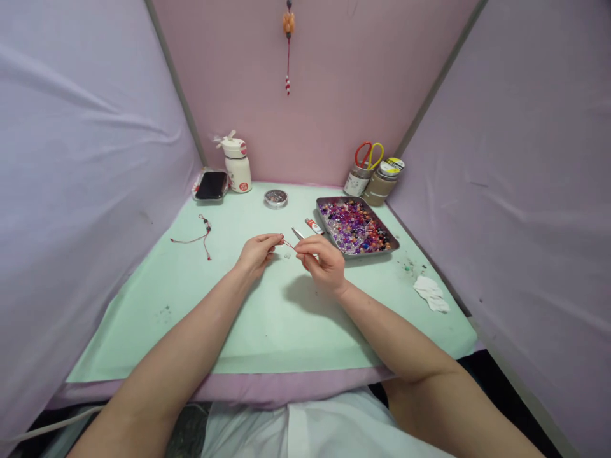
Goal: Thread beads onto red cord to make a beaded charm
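Note:
Over the middle of the table, a thin red cord (288,243) stretches between my two hands. My left hand (258,254) pinches one end of it with thumb and forefinger. The fingers of my right hand (322,259) are closed on the cord's other side. A small clear piece (287,256) shows just below the cord; whether it hangs or lies on the table I cannot tell. Beyond my right hand a pointed metal tool (298,233) sticks out, mostly hidden. Next to it lies a small red and white tube (314,226).
A metal tray (353,256) of mixed beads sits to the right, before two jars (380,186), one holding scissors (370,156). A round dish (275,198), white bottle (238,172) and phone (212,186) stand behind. A knotted cord (206,226) lies left, a crumpled tissue (431,293) right.

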`<state>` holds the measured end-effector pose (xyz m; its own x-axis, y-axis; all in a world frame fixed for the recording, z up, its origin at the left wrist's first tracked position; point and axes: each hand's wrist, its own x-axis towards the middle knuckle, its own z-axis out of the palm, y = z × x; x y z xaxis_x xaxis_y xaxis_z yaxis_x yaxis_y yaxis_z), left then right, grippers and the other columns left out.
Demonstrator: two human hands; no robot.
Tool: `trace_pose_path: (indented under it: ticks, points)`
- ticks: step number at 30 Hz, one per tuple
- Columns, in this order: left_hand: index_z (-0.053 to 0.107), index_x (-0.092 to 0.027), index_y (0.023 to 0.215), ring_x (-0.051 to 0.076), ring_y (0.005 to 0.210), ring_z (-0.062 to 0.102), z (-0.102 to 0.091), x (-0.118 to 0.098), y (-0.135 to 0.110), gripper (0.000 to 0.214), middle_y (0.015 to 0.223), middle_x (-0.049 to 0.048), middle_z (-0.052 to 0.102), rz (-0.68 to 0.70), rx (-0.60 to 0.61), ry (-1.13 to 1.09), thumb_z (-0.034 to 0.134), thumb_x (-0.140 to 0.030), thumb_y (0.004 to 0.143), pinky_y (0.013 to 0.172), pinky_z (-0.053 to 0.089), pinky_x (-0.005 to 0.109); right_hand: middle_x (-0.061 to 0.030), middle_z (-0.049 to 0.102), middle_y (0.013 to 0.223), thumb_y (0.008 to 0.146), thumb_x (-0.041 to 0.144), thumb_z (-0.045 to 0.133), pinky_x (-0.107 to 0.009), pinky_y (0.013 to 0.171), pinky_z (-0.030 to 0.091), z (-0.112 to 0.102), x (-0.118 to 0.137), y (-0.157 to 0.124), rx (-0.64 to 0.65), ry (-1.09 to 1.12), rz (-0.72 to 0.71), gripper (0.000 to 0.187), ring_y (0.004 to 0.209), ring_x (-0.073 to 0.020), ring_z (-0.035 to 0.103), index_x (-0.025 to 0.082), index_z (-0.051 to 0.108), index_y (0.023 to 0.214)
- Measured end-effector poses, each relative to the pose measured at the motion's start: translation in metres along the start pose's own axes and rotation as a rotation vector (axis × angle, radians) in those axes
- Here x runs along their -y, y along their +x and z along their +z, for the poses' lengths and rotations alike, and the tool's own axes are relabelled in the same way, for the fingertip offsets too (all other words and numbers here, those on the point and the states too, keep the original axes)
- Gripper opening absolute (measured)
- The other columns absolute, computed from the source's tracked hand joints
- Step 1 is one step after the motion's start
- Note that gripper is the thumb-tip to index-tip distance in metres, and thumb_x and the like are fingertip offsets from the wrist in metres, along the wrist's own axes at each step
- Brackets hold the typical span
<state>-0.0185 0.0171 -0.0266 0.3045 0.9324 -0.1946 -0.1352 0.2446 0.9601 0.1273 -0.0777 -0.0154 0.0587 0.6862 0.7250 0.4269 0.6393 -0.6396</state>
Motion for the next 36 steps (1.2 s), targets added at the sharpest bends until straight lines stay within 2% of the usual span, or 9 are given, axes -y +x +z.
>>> trace_pose_path:
  ticks: [6,11,14,17,19,24,27,30,36]
  points:
    - [0.07,-0.011,0.069,0.005,0.053,0.036,-0.003,0.002,0.004,0.035,0.074,0.0066,0.064,-0.003,-0.047,-0.035,0.083,-0.036,0.049,0.043,0.022,0.02,-0.0049,0.068,0.084,0.086,0.023,0.059,-0.034,0.069,0.053,-0.004,0.015,0.003,-0.09,0.042,-0.209,0.007,0.078,-0.0173,0.064,0.023,0.066,0.088]
    - [0.07,-0.011,0.069,0.005,0.051,0.034,-0.008,0.006,0.009,0.036,0.068,0.0048,0.062,-0.005,-0.067,-0.026,0.083,-0.037,0.049,0.042,0.02,0.021,-0.0042,0.065,0.082,0.088,0.026,0.056,-0.036,0.07,0.053,-0.012,0.014,0.009,-0.281,0.082,-0.153,0.01,0.078,-0.0178,0.062,0.024,0.066,0.087]
    - [0.071,-0.011,0.072,0.004,0.05,0.033,-0.01,0.008,0.012,0.038,0.072,0.0059,0.064,-0.006,-0.068,-0.02,0.083,-0.038,0.049,0.042,0.019,0.021,-0.0045,0.061,0.089,0.092,0.03,0.05,-0.033,0.064,0.051,-0.019,0.009,0.015,-0.394,0.165,-0.072,0.015,0.071,-0.0147,0.059,0.025,0.064,0.088]
    - [0.072,-0.012,0.074,0.005,0.051,0.034,-0.01,0.009,0.012,0.039,0.076,0.0074,0.067,0.007,-0.081,0.014,0.083,-0.04,0.049,0.044,0.022,0.022,-0.0042,0.058,0.089,0.093,0.035,0.047,-0.03,0.061,0.048,-0.025,0.007,0.02,-0.437,0.204,-0.002,0.018,0.07,-0.0132,0.056,0.024,0.061,0.088]
    - [0.072,-0.013,0.075,0.006,0.052,0.037,-0.008,0.008,0.01,0.038,0.077,0.0077,0.069,0.039,-0.1,0.074,0.081,-0.042,0.052,0.046,0.027,0.023,-0.0038,0.057,0.085,0.093,0.037,0.046,-0.029,0.062,0.046,-0.026,0.008,0.022,-0.347,0.203,0.071,0.023,0.07,-0.0129,0.054,0.022,0.06,0.084]
    - [0.074,-0.016,0.075,0.015,0.069,0.057,0.002,0.003,-0.001,0.03,0.079,0.0072,0.072,0.18,-0.114,0.225,0.076,-0.042,0.06,0.063,0.041,0.027,0.0022,0.05,0.062,0.091,0.037,0.045,-0.025,0.06,0.038,-0.014,0.007,0.016,0.262,0.165,0.421,0.035,0.059,-0.0096,0.045,0.018,0.051,0.063]
    - [0.073,-0.016,0.073,0.018,0.076,0.062,0.008,0.0,-0.007,0.024,0.079,0.0073,0.073,0.237,-0.06,0.264,0.073,-0.038,0.063,0.07,0.044,0.029,0.0044,0.045,0.055,0.088,0.036,0.045,-0.024,0.054,0.032,-0.004,0.002,0.009,0.481,0.189,0.565,0.035,0.054,-0.0092,0.04,0.018,0.045,0.058]
    - [0.073,-0.016,0.073,0.019,0.077,0.063,0.01,-0.001,-0.011,0.021,0.08,0.0073,0.073,0.281,-0.013,0.273,0.072,-0.036,0.064,0.075,0.046,0.031,0.0051,0.044,0.053,0.086,0.035,0.044,-0.024,0.054,0.032,0.002,-0.004,0.005,0.524,0.217,0.625,0.033,0.052,-0.0096,0.041,0.019,0.044,0.057]
    - [0.073,-0.017,0.075,0.018,0.08,0.063,0.009,0.0,-0.011,0.02,0.081,0.0066,0.073,0.336,0.032,0.303,0.07,-0.034,0.067,0.079,0.047,0.031,0.0055,0.039,0.052,0.084,0.032,0.042,-0.024,0.053,0.028,0.002,-0.007,0.007,0.468,0.181,0.635,0.033,0.051,-0.0093,0.037,0.019,0.038,0.054]
